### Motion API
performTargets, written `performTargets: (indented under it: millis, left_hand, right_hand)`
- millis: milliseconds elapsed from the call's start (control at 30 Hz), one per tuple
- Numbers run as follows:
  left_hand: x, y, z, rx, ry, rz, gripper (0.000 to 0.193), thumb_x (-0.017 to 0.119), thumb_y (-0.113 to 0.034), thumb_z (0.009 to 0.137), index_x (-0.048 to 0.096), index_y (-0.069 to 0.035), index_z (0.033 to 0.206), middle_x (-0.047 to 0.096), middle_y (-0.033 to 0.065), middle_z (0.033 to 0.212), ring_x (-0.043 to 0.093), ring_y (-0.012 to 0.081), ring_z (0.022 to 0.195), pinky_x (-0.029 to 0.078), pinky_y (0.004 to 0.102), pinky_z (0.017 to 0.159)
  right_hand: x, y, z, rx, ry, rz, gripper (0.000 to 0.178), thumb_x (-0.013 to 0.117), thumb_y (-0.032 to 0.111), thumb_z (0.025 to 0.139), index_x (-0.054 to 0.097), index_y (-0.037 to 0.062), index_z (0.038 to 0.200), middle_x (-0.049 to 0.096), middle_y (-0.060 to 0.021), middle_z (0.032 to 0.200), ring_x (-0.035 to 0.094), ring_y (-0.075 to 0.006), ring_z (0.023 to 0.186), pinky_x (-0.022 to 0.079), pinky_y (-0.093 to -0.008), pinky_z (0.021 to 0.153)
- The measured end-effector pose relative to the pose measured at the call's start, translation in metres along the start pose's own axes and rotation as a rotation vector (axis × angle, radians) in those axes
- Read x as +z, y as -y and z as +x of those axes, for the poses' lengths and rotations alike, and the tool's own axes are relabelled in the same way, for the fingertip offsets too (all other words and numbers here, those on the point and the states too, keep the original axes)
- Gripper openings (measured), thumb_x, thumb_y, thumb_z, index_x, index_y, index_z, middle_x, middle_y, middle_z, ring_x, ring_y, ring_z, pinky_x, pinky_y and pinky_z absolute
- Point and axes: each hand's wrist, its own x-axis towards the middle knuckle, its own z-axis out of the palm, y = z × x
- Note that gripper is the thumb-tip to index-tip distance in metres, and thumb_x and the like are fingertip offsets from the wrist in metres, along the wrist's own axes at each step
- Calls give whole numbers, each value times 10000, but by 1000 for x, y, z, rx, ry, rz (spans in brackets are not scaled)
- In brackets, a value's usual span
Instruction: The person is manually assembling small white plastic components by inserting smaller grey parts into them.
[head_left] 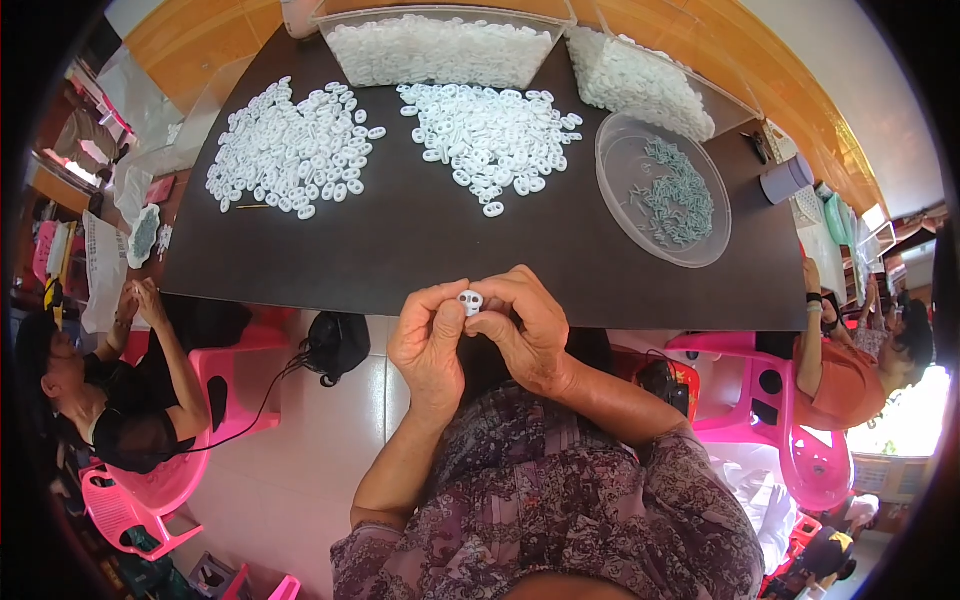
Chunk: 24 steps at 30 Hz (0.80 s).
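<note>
A small white plastic piece with two holes (471, 299) is pinched between the fingertips of both hands, just off the table's near edge. My left hand (430, 345) is closed on its left side, the thumb upright against it. From the right, my right hand (530, 325) grips the same piece with thumb and bent fingers. Whether a second part sits inside it is too small to tell. Ahead on the dark table (400, 250) lie two heaps of similar white oval pieces, a left heap (290, 145) and a middle heap (490, 135).
Small grey-green rod-like parts (680, 200) lie in a round clear tray (610, 190) at right. Behind the heaps stand a clear bin of white pieces (440, 50) and another (640, 80). A grey-purple cup (787, 180) is at far right. People sit on both sides.
</note>
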Motion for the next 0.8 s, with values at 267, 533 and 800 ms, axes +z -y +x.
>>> performTargets:
  millis: [267, 533, 800]
  left_hand:
    - [8, 2, -8, 129, -61, 130, 174, 524, -115, 939, 582, 24, 1026, 543, 28, 863, 497, 71, 760, 429, 204, 692]
    - [16, 6, -14, 317, -68, 158, 150, 492, -107, 949, 542, 22, 1006, 473, 20, 784, 424, 75, 676, 375, 204, 583]
    - [21, 10, -9, 318, -100, 196, 154, 492, -135, 953, 536, 13, 964, 449, 15, 791, 399, 68, 667, 363, 195, 577]
  right_hand:
    - [5, -4, -1, -165, -49, -112, 303, 706, 42, 724, 561, 7, 988, 590, -97, 838, 528, -226, 667, 434, -311, 588]
    - [4, 1, 1, -344, -54, -199, 172, 614, 81, 843, 540, -4, 972, 563, -121, 835, 514, -228, 667, 436, -309, 571]
    - [2, -5, 4, -353, -43, -206, 155, 612, 66, 841, 538, -1, 960, 559, -116, 828, 510, -221, 659, 434, -308, 565]
